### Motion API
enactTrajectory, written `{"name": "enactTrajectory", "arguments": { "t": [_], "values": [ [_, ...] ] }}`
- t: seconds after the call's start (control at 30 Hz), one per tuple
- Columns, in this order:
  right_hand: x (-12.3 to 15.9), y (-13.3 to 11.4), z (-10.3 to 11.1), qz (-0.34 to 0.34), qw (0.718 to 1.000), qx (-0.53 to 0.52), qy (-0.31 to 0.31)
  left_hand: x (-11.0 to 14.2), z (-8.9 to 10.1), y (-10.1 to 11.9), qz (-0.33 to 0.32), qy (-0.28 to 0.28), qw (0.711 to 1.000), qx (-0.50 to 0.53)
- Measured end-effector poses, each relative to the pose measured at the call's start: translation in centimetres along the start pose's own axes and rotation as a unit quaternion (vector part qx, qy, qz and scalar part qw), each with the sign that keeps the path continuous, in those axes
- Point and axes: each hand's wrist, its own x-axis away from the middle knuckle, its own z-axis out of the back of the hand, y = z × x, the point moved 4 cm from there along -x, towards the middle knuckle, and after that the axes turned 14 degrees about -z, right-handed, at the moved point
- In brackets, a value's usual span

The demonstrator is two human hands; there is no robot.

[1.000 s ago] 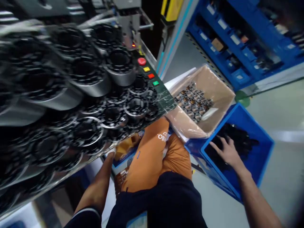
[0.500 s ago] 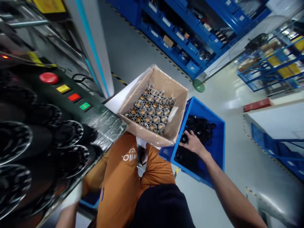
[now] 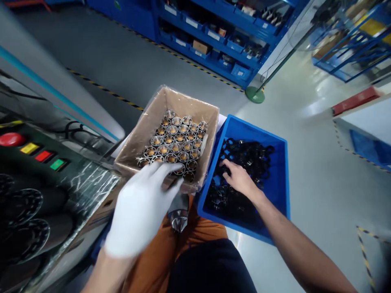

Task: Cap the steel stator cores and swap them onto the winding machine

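Note:
My left hand point(image 3: 143, 199), in a white glove and slightly blurred, is over the near left edge of a plastic-lined carton point(image 3: 134, 140). Its fingers curl toward the thumb around a dark patch that I cannot make out. Rows of metal cylinders point(image 3: 180, 138) with ringed open ends stand in the carton. My bare right hand point(image 3: 240, 177) reaches into a blue bin point(image 3: 279, 162) holding a heap of black ring-shaped parts point(image 3: 253, 156). The fingers and thumb close on one of these dark parts, mostly hidden by the hand.
At the left, a machine ledge point(image 3: 91, 183) carries large dark cylinders point(image 3: 51, 232), a red button point(image 3: 12, 139) and several coloured buttons. A grey post point(image 3: 70, 93) leans across the upper left. Blue shelving point(image 3: 214, 36) and a green stand base point(image 3: 255, 94) are beyond the carton.
My left hand has come up from low beside the machine ledge to the carton's near edge. My right hand stays in the blue bin, lower among the black parts. The view has turned right.

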Motion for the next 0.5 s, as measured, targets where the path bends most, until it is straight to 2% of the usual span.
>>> {"name": "enactTrajectory", "arguments": {
  "t": [0.03, 0.07, 0.17, 0.3, 0.4, 0.5],
  "values": [
    [0.0, -0.3, -0.1, 0.008, 1.0, -0.007, -0.001, -2.7, -1.5, -0.3, 0.003, -0.118, 0.991, -0.057],
    [0.1, -0.5, -0.3, 0.014, 1.0, -0.012, -0.003, -4.9, -3.3, -0.6, 0.002, -0.243, 0.965, -0.097],
    [0.1, -0.9, -1.0, 0.022, 1.0, -0.018, -0.012, -9.3, -7.5, -1.0, -0.022, -0.403, 0.909, -0.106],
    [0.1, -1.0, -2.0, 0.031, 0.999, -0.026, -0.028, -10.7, -11.0, -1.3, -0.062, -0.501, 0.856, -0.112],
    [0.1, -1.1, -2.4, 0.041, 0.997, -0.038, -0.044, -10.8, -12.2, -1.9, -0.075, -0.534, 0.833, -0.128],
    [0.3, -1.5, -2.4, 0.063, 0.994, -0.054, -0.066, -11.2, -13.1, -2.4, -0.077, -0.543, 0.825, -0.136]
  ]
}}
